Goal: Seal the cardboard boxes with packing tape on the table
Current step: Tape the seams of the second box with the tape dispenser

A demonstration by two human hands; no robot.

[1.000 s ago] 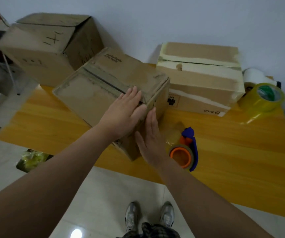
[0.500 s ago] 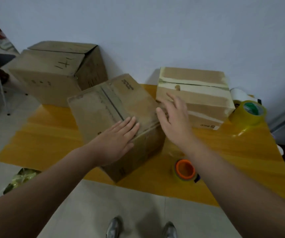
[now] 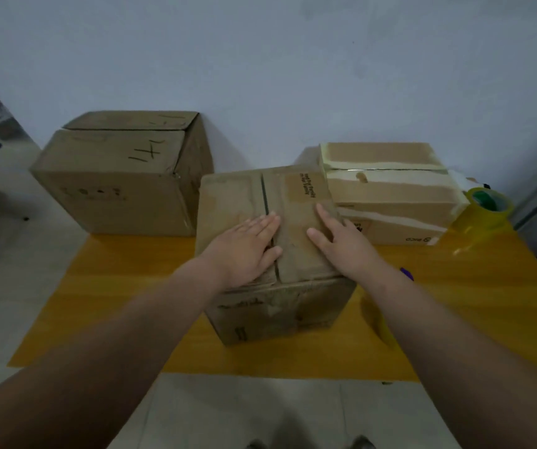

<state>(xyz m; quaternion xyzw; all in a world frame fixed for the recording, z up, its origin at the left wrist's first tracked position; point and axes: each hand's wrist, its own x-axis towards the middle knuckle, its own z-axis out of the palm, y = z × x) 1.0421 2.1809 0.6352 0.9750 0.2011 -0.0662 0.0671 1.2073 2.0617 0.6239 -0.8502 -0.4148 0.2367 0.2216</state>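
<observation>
On middle box (image 3: 293,196): left hand (image 3: 244,251), right hand (image 3: 341,244) flat, uncurled; purple item (image 3: 407,274) mostly hidden by forearm (image 3: 422,319).

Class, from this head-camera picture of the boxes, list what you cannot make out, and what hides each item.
Head view throughout.
1. A purple object: only a tip shows past the right forearm.
2. Seam of the middle box: partly under the left hand; taped or not, unclear.
3. The printed label: too small and blurred to read.
4. The shoes: cut off by the bottom edge.
</observation>
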